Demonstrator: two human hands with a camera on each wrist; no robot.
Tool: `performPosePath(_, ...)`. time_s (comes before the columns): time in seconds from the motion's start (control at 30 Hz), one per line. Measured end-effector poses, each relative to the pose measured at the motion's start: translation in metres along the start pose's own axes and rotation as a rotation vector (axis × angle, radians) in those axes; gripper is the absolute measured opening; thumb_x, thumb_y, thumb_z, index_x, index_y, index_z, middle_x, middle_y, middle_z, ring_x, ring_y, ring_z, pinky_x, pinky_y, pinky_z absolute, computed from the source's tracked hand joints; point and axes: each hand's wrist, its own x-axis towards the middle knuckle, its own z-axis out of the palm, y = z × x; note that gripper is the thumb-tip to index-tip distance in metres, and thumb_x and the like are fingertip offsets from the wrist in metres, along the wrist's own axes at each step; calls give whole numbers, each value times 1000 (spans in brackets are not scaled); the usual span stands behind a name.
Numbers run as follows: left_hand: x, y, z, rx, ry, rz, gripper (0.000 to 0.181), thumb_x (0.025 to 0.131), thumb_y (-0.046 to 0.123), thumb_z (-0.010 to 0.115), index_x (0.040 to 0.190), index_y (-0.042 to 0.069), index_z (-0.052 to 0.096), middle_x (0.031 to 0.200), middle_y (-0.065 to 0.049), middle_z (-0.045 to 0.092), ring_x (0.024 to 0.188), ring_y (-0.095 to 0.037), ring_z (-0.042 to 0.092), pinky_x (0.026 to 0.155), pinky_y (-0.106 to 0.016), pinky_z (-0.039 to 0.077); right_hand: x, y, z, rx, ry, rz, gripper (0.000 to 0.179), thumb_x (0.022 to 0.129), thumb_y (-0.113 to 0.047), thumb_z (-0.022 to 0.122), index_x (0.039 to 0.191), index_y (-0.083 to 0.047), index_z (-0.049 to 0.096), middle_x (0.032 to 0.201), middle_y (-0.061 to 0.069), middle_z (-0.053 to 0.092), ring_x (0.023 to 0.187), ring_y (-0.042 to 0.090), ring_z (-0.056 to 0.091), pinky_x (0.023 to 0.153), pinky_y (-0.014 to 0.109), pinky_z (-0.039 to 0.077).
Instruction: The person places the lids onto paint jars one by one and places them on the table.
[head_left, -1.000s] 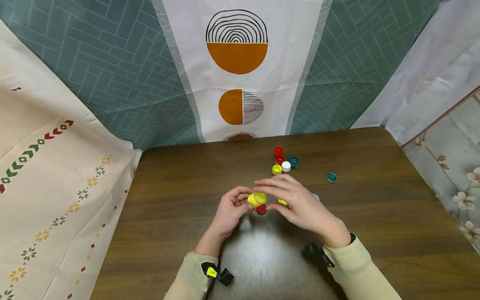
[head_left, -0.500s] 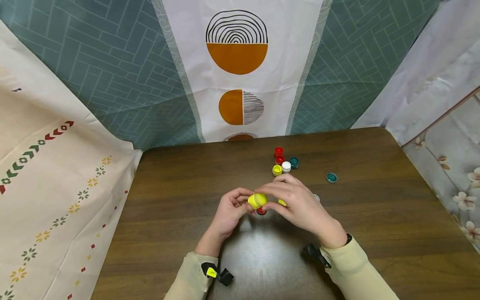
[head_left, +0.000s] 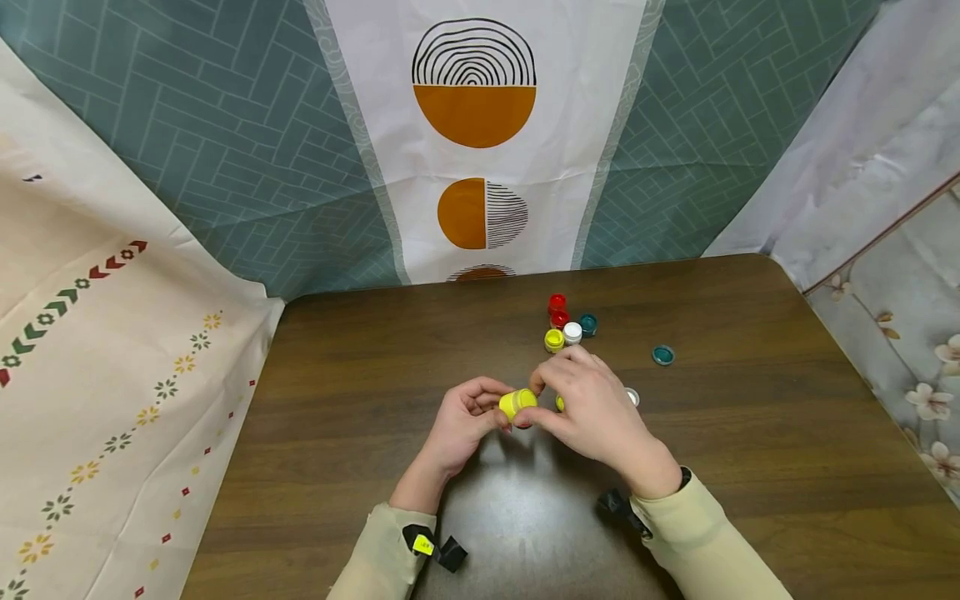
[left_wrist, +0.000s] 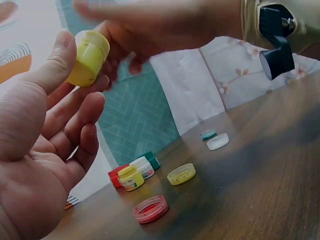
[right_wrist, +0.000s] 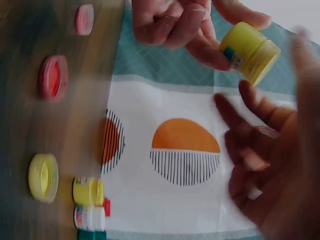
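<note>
A small yellow paint jar [head_left: 517, 403] is pinched between the thumb and fingers of my left hand [head_left: 465, 417], tilted and raised above the table. Its label shows near the fingertips in the right wrist view, and its lid [right_wrist: 265, 61] points toward my right hand [head_left: 596, 408]. The thumb and forefinger of that hand spread around the lid end; in the right wrist view the thumb [right_wrist: 302, 55] stands apart from it, blurred. On the table below lie a red lid [left_wrist: 150, 210] and a yellow lid [left_wrist: 181, 175].
Behind the hands stand red jars [head_left: 558, 319], a yellow jar [head_left: 554, 340], a white jar [head_left: 572, 333] and a teal jar [head_left: 588, 325]. To the right lie a teal lid [head_left: 663, 356] and a white lid [left_wrist: 218, 142]. Patterned cloth hangs beyond the wooden table [head_left: 360, 358].
My right fingers have closed in on the jar's lid end, then shifted and bent more. The left hand keeps its hold on the jar, nearly in place.
</note>
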Motion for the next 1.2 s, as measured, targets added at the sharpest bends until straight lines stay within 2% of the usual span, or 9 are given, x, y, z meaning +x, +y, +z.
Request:
performPosePath(0.13, -1, 1, 0, -10, 12, 8, 78, 85, 44, 84, 120, -21, 58, 105, 3, 79, 85, -11, 71, 72, -29, 60, -2, 1, -7, 96, -41, 154, 37, 108, -52, 58, 85, -23, 62, 74, -15, 55, 86, 15, 56, 65, 34, 46)
performPosePath(0.2, -1, 1, 0, -18, 14, 10, 70, 86, 42, 84, 119, -15, 63, 106, 2, 79, 84, -11, 70, 73, -29, 59, -2, 3, -12, 153, -54, 161, 30, 107, -49, 62, 90, -24, 63, 78, -15, 56, 86, 15, 57, 67, 35, 49)
performPosePath(0.27, -1, 1, 0, -28, 9, 9, 59, 89, 40, 83, 119, -8, 67, 106, 2, 80, 82, -11, 70, 72, -29, 59, -1, 7, -16, 195, -77, 111, 17, 101, -39, 75, 104, -23, 70, 94, -13, 65, 98, 16, 61, 79, 40, 54)
performPosePath(0.37, -1, 1, -1, -36, -1, 2, 49, 91, 40, 81, 120, 2, 70, 105, 1, 80, 79, -12, 69, 72, -30, 58, 1, 11, -19, 217, -91, -63, 46, 90, -27, 88, 132, -19, 71, 129, -6, 69, 122, 20, 60, 101, 46, 52)
performPosePath(0.47, -2, 0, -2, -35, -9, 5, 48, 92, 43, 78, 120, 5, 70, 104, 1, 79, 75, -12, 67, 72, -30, 58, 3, 14, -21, 204, -94, -223, 59, 86, -18, 91, 141, -16, 69, 142, -3, 67, 131, 22, 58, 107, 44, 48)
performPosePath(0.6, -2, 1, -3, -39, -18, 18, 48, 91, 48, 75, 118, 9, 69, 101, 2, 79, 69, -13, 66, 70, -27, 58, 5, 13, -20, 203, -89, -318, 60, 85, -9, 90, 141, -14, 71, 140, -5, 69, 126, 20, 60, 106, 37, 47)
performPosePath(0.77, -1, 1, -2, -54, -26, 27, 43, 91, 49, 74, 116, 15, 69, 98, 3, 79, 65, -12, 65, 68, -26, 57, 5, 11, -17, 179, -59, -353, 56, 85, -6, 90, 138, -12, 73, 135, -5, 72, 119, 19, 62, 103, 35, 48)
performPosePath(0.97, -2, 1, -2, -66, -32, 20, 42, 89, 51, 74, 114, 18, 71, 98, 3, 79, 65, -11, 65, 68, -26, 57, 6, 10, -12, 139, -34, -341, 46, 85, -8, 90, 129, -13, 77, 125, -4, 74, 117, 19, 62, 100, 37, 51)
performPosePath(1.2, -2, 0, -2, -76, -38, 34, 44, 88, 50, 75, 115, 16, 73, 99, 2, 79, 66, -11, 65, 67, -26, 57, 4, 7, -11, 105, -6, -270, 44, 80, -25, 96, 119, -14, 79, 109, -8, 74, 108, 17, 61, 90, 37, 53)
